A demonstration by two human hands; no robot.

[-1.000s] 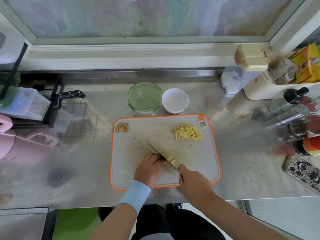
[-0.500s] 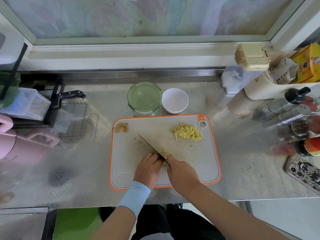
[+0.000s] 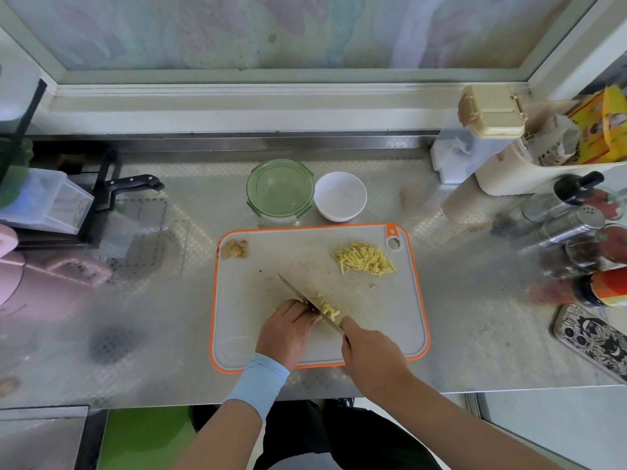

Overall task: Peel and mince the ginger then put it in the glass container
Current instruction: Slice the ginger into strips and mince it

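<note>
white bowl (image 3: 340, 195) beside glass container (image 3: 279, 189), scraps (image 3: 234, 249) on board (image 3: 390, 320)

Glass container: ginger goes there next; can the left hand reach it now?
Likely yes, once round the knife: its blade slants just beyond the left hand; past that, only bare cutting board before the glass container.

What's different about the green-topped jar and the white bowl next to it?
The glass container wears a green lid, so it is closed; the white bowl has no lid and is open. The glass container has see-through sides; the white bowl is solid white. The glass container looks a bit wider than the white bowl. Both are round and stand side by side on the counter, just behind the cutting board.
</note>
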